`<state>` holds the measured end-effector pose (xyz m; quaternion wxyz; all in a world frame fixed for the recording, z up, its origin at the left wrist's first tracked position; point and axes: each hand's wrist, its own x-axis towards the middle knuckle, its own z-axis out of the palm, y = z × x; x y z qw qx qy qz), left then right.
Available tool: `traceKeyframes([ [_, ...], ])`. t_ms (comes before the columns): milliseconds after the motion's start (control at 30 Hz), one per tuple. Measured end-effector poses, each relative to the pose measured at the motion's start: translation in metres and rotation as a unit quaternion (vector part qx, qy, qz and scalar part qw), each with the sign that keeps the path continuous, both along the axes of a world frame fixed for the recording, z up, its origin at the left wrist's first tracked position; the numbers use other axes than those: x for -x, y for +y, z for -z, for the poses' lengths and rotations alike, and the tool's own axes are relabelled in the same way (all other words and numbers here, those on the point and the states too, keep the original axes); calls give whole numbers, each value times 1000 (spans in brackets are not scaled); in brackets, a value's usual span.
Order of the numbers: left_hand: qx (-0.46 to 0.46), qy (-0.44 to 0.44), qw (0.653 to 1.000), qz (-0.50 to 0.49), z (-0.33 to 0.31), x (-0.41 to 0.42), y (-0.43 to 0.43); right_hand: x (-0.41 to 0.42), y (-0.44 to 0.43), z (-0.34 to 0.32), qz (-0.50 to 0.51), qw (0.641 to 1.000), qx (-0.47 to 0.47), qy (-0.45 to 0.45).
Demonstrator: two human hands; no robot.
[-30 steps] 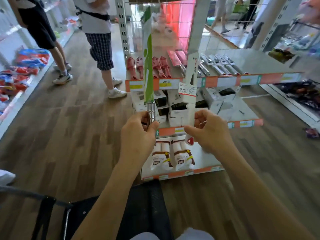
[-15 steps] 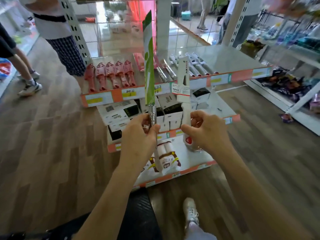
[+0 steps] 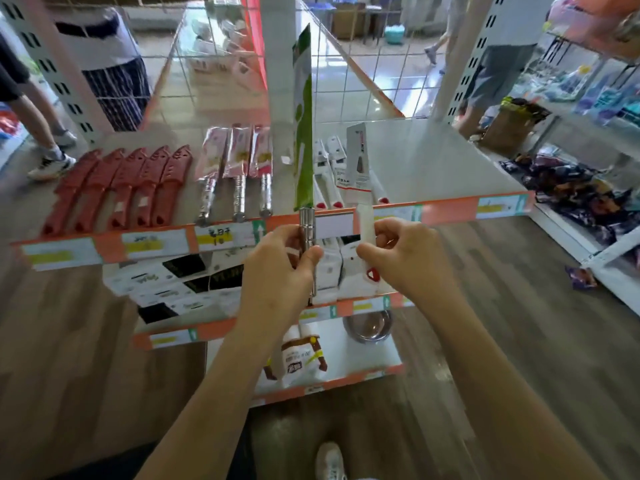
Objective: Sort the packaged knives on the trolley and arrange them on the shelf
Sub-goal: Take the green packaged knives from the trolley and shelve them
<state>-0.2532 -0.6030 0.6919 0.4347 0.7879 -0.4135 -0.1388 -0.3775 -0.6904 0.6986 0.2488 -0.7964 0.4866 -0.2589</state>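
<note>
Your left hand (image 3: pixel 280 268) is clenched round the steel handle of the green-sleeved knife (image 3: pixel 303 133), which stands upright at 12 o'clock. Your right hand (image 3: pixel 405 261) pinches the white-carded knife (image 3: pixel 360 161) by its white handle, just beside the first at 1 o'clock. Both knives are in the air, in front of the top shelf (image 3: pixel 450 211).

Expect both to feel light but tip-long: a stiff blade under thin card that could crease or slide. Hold them by the handles, not the sleeves. The polished steel one is probably slippery.

On the shelf past your hands, handles toward you, lie the red sheathed knives (image 3: pixel 117 188) at 10 o'clock. The pink-packed knives (image 3: pixel 239 168) are at 11, and the white-handled knives (image 3: pixel 329 174) at 12.

The bare shelf at 1 to 2 o'clock gives you room to lay a knife down. Lift clear of the price-strip edge, and mind the wire grid (image 3: pixel 363 81) at the back.
</note>
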Motion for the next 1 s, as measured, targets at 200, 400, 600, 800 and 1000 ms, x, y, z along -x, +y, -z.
traceKeyframes([
  [200,-5,2,1000,-3,0,10,-51,11,-62,-1,-7,1000,6,14],
  [400,-16,-1,1000,-11,-4,7,-92,8,-120,-9,10,998,-16,59],
  [600,-27,21,999,-21,-2,1,-118,-1,-157,-7,-8,996,-27,87],
  [800,-46,20,998,-35,2,-9,-135,-11,-178,3,-24,997,-17,77],
  [1000,-15,13,1000,-22,4,-13,-141,-13,-188,12,-22,995,-39,87],
])
